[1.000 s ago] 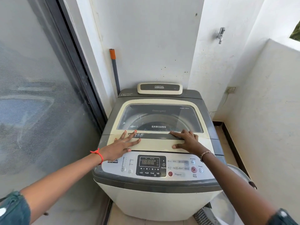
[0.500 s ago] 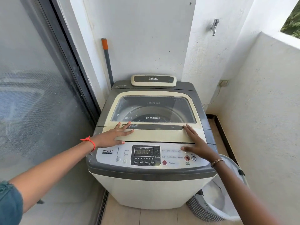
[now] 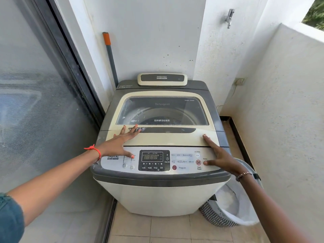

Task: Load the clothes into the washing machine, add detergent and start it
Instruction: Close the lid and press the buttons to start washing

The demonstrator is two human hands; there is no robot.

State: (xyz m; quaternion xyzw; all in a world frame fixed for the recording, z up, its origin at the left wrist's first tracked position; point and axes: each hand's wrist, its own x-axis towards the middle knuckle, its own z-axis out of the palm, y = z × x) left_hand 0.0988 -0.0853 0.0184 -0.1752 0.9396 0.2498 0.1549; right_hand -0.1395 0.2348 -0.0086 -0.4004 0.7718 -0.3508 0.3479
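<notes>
Head view. A cream and grey top-loading washing machine (image 3: 158, 193) is seen standing on a tiled floor (image 3: 157, 228) in a narrow white-walled corner, beside a sliding glass door (image 3: 35, 102). Its cream-framed glass lid (image 3: 163, 109) is closed; the steel drum is visible through the glass, and no clothes can be made out inside.

The left hand (image 3: 117, 144) is laid flat on the front left part of the lid, fingers (image 3: 135, 129) spread and extended toward the dark recessed lid handle (image 3: 166, 130); nothing is gripped. The thumb is placed on the grey control panel (image 3: 184, 165), just left of the digital display (image 3: 152, 156). A red thread band (image 3: 94, 149) is worn on that wrist.

The right hand (image 3: 220, 158) is spread open over the right end of the panel, holding nothing. Its thumb tip is located at the power button, just beside the red start/pause button (image 3: 198, 162); its index finger is rested on the lid's front right corner. A beaded bracelet (image 3: 242, 175) is worn on this wrist.

A white-lined, striped laundry basket (image 3: 235, 207) is positioned on the floor at the machine's right front corner. An orange-tipped grey pole (image 3: 109, 57) is leaned against the wall behind the machine. A metal tap (image 3: 229, 17) is mounted on the wall.
</notes>
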